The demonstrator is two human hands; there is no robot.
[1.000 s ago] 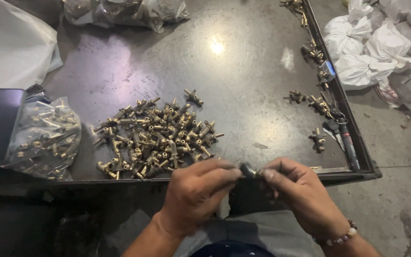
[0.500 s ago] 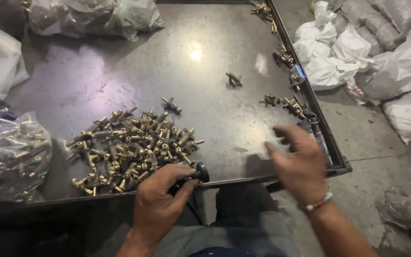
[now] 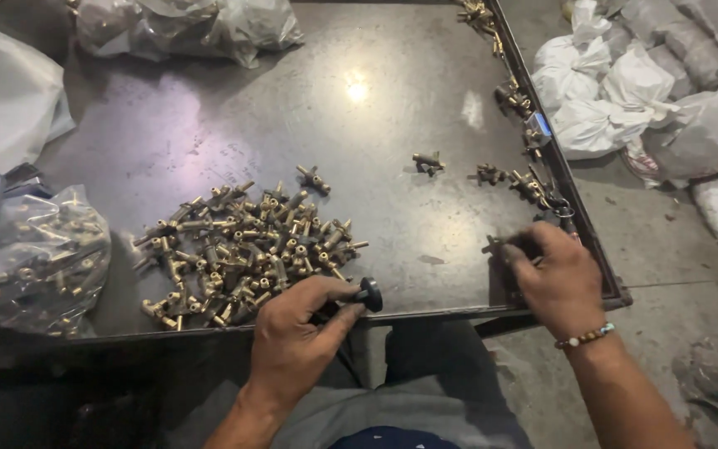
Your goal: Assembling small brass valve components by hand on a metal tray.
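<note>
Brass fittings [image 3: 247, 254] are lying in a loose heap at the lower left of the dark metal counter [image 3: 292, 108], just above my left hand [image 3: 297, 341]. I am closing that hand's grip on a small black round-headed tool [image 3: 367, 293], pinching it between thumb and fingers at the counter's near edge, low in the middle of the frame. My right hand [image 3: 554, 278] is resting at the lower right corner of the counter, fingers curled over a small dark piece [image 3: 496, 244]; I cannot tell whether that grip is closing on it or only lying on it. One single fitting [image 3: 428, 162] is sitting apart near the middle of the frame, and a few more [image 3: 513, 179] are trailing along the right rim. A clear bag of fittings [image 3: 39, 262] is sitting at the left edge, and white sacks [image 3: 625, 91] are piling on the floor at the upper right.
</note>
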